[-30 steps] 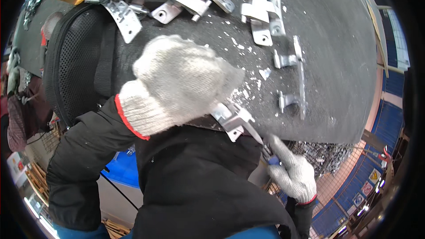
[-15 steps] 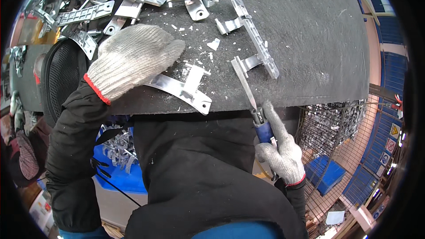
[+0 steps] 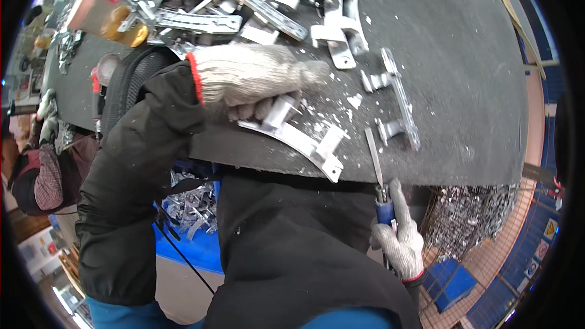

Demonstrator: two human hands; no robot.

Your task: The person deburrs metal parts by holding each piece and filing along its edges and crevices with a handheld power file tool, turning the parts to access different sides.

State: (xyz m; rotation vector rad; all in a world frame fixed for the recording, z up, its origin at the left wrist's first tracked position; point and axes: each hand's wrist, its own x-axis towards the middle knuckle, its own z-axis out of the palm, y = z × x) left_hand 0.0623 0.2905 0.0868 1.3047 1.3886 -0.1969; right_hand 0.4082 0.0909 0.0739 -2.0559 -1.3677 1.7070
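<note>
My left hand, in a white knit glove with a red cuff, is over the left part of a curved metal bracket. Its lower fingers curl against the bracket's upright post, while the upper fingers stretch right; the contact is partly hidden. The bracket lies near the table's front edge. My right hand, gloved likewise, grips a powered hand file with a blue body and a long flat blade, index finger laid along it. The blade points away from me, its tip beside another metal bracket.
Metal brackets are heaped at the back left, with stacked ones beside them. Pale shavings dot the dark tabletop. A black mesh-backed chair stands left. Below are a blue bin and a wire cage of parts.
The view has shifted, so the table items appear lower and further right. Over the bracket, my left hand has moved away from me, uncovering its left post. My right hand still holds the file.
</note>
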